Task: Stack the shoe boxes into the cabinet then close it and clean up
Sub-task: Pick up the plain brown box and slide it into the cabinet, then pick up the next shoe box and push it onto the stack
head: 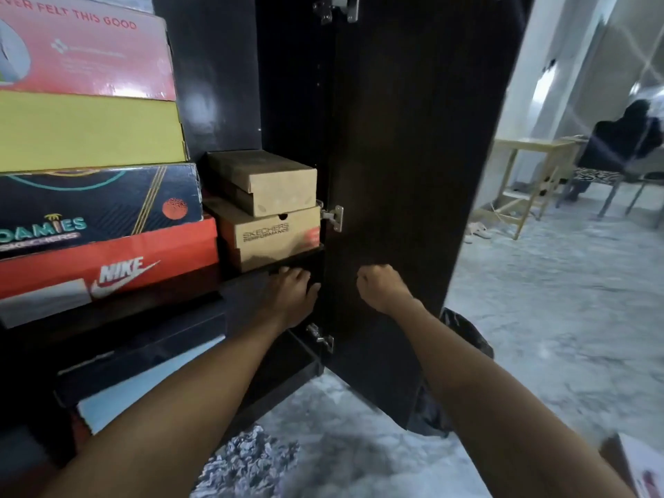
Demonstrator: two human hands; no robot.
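The dark cabinet's door [406, 156] stands open to the right. On the shelf [251, 282], a left stack holds a pink box [82, 48], a yellow box [90, 131], a dark blue Skechers box [97, 199] and a red Nike box [107, 264]. Beside them a small plain brown box [266, 179] lies on a brown Skechers Performance box [269, 239]. My left hand [293, 292] rests with straight fingers on the shelf edge just under that brown box. My right hand [381, 285] is a fist against the door's inner face, holding nothing.
A black-and-light-blue box [143, 382] lies on the lower shelf. Crumpled silvery paper [248, 458] is on the marble floor below. A black bag [463, 339] sits behind the door. A box corner [639, 469] shows at bottom right. Far right are a wooden table [528, 181] and a seated person [618, 145].
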